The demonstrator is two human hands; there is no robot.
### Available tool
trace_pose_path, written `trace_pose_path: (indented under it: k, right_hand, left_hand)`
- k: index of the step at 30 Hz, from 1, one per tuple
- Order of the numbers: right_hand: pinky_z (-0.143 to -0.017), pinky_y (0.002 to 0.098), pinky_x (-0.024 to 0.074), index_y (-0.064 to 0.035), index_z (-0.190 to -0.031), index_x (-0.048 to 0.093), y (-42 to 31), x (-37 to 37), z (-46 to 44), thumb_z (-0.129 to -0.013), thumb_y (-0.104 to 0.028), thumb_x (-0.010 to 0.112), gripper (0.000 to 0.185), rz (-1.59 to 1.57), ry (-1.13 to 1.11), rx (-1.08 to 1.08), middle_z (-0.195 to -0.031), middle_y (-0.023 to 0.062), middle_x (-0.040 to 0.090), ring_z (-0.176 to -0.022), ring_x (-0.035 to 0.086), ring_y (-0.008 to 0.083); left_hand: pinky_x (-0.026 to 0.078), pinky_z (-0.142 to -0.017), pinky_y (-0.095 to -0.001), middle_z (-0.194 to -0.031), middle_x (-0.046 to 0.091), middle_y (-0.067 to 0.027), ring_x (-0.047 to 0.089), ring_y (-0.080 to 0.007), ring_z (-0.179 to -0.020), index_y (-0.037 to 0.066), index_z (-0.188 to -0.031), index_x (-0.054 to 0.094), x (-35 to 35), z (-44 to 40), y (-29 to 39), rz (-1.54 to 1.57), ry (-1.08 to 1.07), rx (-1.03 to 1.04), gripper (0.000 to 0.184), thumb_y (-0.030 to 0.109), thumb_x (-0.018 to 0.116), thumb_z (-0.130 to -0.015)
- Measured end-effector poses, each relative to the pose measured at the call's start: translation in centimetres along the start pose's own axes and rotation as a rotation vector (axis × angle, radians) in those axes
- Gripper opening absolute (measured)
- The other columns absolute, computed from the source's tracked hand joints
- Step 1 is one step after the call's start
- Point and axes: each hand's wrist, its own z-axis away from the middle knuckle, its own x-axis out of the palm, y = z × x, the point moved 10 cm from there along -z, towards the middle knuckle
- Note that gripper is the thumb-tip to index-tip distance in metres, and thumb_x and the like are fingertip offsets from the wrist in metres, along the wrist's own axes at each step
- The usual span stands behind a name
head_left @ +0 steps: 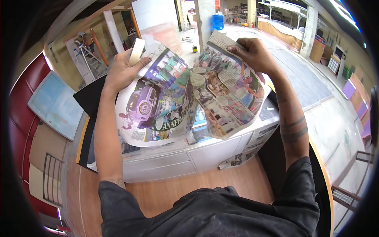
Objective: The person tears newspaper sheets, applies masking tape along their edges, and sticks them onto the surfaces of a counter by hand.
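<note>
A printed newspaper sheet point(173, 98) is held up in front of me, its top edge dipping in a deep V between my hands. My left hand point(125, 70) pinches its upper left corner, and a cream roll of tape point(136, 52) sits at the same hand, by the thumb. The upper right part is gripped by my right hand point(252, 53), thumb in front. Below the sheet stands a white cabinet point(158, 168) with drawers; more newspaper point(237, 158) hangs over its front at the right.
A black panel with a yellow edge point(321, 177) curves round on the right. Far left, a person point(87, 41) is by a stepladder point(90, 61). A pale blue panel point(55, 104) leans at the left. A blue water bottle point(217, 21) stands at the back.
</note>
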Motion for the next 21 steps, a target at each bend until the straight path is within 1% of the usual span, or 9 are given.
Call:
trace_pose_path:
  k: [2, 8, 9, 12, 13, 14, 17, 18, 21]
  right_hand:
    - [-0.065, 0.0337, 0.0501, 0.0068, -0.103, 0.074, 1.8, -0.9, 0.6, -0.101, -0.035, 0.072, 0.041, 0.108, 0.064, 0.039, -0.073, 0.0086, 0.067, -0.068, 0.056, 0.0096]
    - [-0.065, 0.0324, 0.0488, 0.0049, -0.097, 0.073, 8.4, -4.2, 4.2, -0.102, -0.035, 0.071, 0.040, 0.093, 0.162, 0.203, -0.071, 0.0038, 0.065, -0.068, 0.054, 0.0083]
    - [-0.065, 0.0306, 0.0480, 0.0034, -0.095, 0.073, 9.2, -4.6, 5.2, -0.102, -0.034, 0.070, 0.039, 0.070, 0.180, 0.243, -0.071, 0.0003, 0.064, -0.069, 0.052, 0.0067]
    - [-0.066, 0.0291, 0.0480, 0.0029, -0.095, 0.074, 12.8, -7.5, 8.6, -0.103, -0.033, 0.070, 0.037, 0.077, 0.250, 0.356, -0.075, -0.0013, 0.064, -0.071, 0.052, 0.0059]
    - [-0.067, 0.0291, 0.0485, 0.0025, -0.096, 0.075, 13.5, -8.4, 10.3, -0.103, -0.032, 0.070, 0.035, 0.075, 0.291, 0.341, -0.077, -0.0014, 0.066, -0.072, 0.052, 0.0060]
    - [-0.063, 0.0260, 0.0444, 0.0028, -0.092, 0.071, 14.4, -9.9, 11.7, -0.105, -0.031, 0.069, 0.037, 0.067, 0.323, 0.353, -0.078, -0.0053, 0.062, -0.073, 0.049, 0.0029]
    - [-0.061, 0.0253, 0.0429, 0.0040, -0.091, 0.071, 16.1, -14.7, 16.4, -0.105, -0.031, 0.069, 0.037, 0.049, 0.390, 0.410, -0.077, -0.0055, 0.061, -0.072, 0.048, 0.0029]
    - [-0.063, 0.0255, 0.0461, 0.0058, -0.095, 0.074, 18.2, -16.5, 18.2, -0.103, -0.031, 0.071, 0.038, 0.075, 0.390, 0.458, -0.077, -0.0025, 0.066, -0.071, 0.052, 0.0042]
    - [-0.062, 0.0246, 0.0445, 0.0040, -0.096, 0.076, 19.3, -21.5, 23.9, -0.103, -0.032, 0.071, 0.037, 0.149, 0.450, 0.534, -0.076, -0.0044, 0.065, -0.070, 0.051, 0.0039]
  left_hand:
    - [0.053, -0.069, -0.0280, -0.089, 0.077, -0.0052, 0.068, -0.0083, -0.077, -0.003, -0.114, 0.074, -0.1, 0.1, -1.5, 0.044, -0.021, -0.045, 0.035, 0.027, 0.080, -0.096]
    - [0.052, -0.068, -0.0255, -0.092, 0.077, -0.0032, 0.066, -0.0063, -0.078, -0.005, -0.112, 0.074, 0.5, -0.6, -6.7, 0.178, -0.047, -0.069, 0.029, 0.022, 0.075, -0.100]
    - [0.052, -0.070, -0.0252, -0.094, 0.076, -0.0026, 0.065, -0.0060, -0.079, -0.005, -0.113, 0.074, 0.7, -0.4, -7.2, 0.222, -0.046, -0.060, 0.026, 0.019, 0.073, -0.102]
    - [0.053, -0.070, -0.0256, -0.096, 0.076, -0.0026, 0.066, -0.0062, -0.080, -0.005, -0.114, 0.074, 0.9, -0.5, -9.3, 0.214, -0.026, -0.063, 0.026, 0.019, 0.072, -0.103]
    - [0.053, -0.071, -0.0257, -0.096, 0.076, -0.0026, 0.066, -0.0064, -0.080, -0.004, -0.114, 0.074, 1.5, -0.3, -10.5, 0.247, -0.022, -0.070, 0.026, 0.019, 0.072, -0.103]
    - [0.052, -0.070, -0.0254, -0.096, 0.076, -0.0022, 0.066, -0.0063, -0.080, -0.004, -0.113, 0.074, 1.5, -0.1, -11.0, 0.292, -0.019, -0.072, 0.025, 0.018, 0.072, -0.103]
    - [0.051, -0.067, -0.0248, -0.096, 0.076, -0.0027, 0.065, -0.0059, -0.077, -0.004, -0.112, 0.075, 1.8, -0.1, -12.1, 0.294, -0.044, -0.115, 0.025, 0.019, 0.072, -0.103]
    - [0.050, -0.067, -0.0248, -0.096, 0.076, -0.0028, 0.065, -0.0059, -0.078, -0.004, -0.113, 0.075, 1.8, 0.0, -12.7, 0.314, -0.045, -0.125, 0.026, 0.020, 0.072, -0.103]
    - [0.050, -0.069, -0.0248, -0.096, 0.076, -0.0029, 0.064, -0.0058, -0.079, -0.004, -0.112, 0.075, 2.2, 0.2, -14.1, 0.347, -0.057, -0.150, 0.026, 0.020, 0.072, -0.103]
